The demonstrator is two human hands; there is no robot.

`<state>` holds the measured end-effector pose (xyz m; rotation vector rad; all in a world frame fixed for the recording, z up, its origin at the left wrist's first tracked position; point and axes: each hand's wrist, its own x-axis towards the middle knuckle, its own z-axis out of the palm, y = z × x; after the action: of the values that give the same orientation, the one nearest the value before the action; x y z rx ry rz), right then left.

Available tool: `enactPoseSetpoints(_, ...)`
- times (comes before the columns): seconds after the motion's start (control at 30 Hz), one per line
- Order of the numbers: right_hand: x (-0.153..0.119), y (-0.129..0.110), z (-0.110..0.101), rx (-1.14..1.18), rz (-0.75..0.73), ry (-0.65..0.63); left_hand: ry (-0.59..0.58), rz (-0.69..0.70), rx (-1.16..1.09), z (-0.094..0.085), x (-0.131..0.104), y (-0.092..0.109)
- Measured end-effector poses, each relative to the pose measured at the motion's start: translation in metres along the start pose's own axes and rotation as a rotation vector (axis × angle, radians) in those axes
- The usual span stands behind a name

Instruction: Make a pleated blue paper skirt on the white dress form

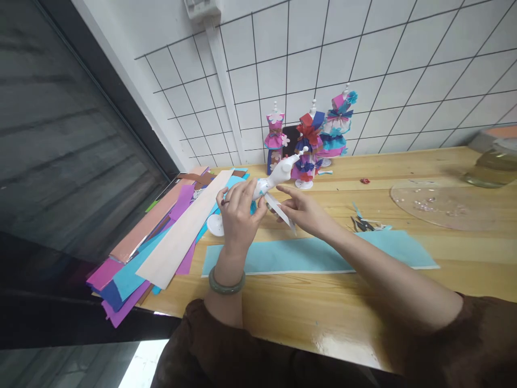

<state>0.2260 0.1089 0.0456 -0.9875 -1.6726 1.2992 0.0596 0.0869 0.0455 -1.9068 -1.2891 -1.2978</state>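
My left hand [239, 215] is wrapped round a small white mannequin [283, 170]. The mannequin is tilted, its neck pointing up to the right; light blue bits show on its lower body. A white round base [215, 225] sticks out left of my hand. My right hand [302, 207] pinches a white strip [281, 212] that runs from the mannequin's lower end down to the right. Below both hands a long light blue sheet [291, 255] lies flat on the table.
Left is a pile of coloured sheets [169, 237]. Dressed mannequins [275, 132] stand by the tiled wall. Pliers [363, 223] lie behind the blue sheet. On the right are a clear round mat [436, 205] with small beads and a glass jar [495, 164].
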Motion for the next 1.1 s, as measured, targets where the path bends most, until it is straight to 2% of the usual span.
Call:
enactPoseSetpoints(0.13, 0.0, -0.004, -0.003, 0.111, -0.038, 0.048, -0.104, 0.054, 0.046, -0.002, 0.004, -0.004)
enactPoseSetpoints(0.27, -0.004, -0.013, -0.002, 0.139, -0.053, -0.02, -0.169, 0.118, 0.077, -0.004, 0.011, -0.003)
enactPoseSetpoints(0.43, -0.004, -0.011, -0.002, -0.023, -0.16, 0.014, -0.271, 0.191, 0.107, -0.003, 0.021, 0.004)
enactPoseSetpoints(0.67, 0.002, -0.009, -0.011, -0.168, -0.283, 0.119, -0.329, 0.217, 0.161, -0.007, 0.05, 0.004)
enactPoseSetpoints(0.87, 0.004, -0.008, -0.014, -0.148, -0.303, 0.168, -0.388, 0.246, 0.209, -0.006, 0.075, 0.013)
enactPoseSetpoints(1.1, 0.004, -0.013, -0.028, -0.261, -0.343, 0.225, -0.499, 0.207, 0.211, -0.007, 0.082, 0.024)
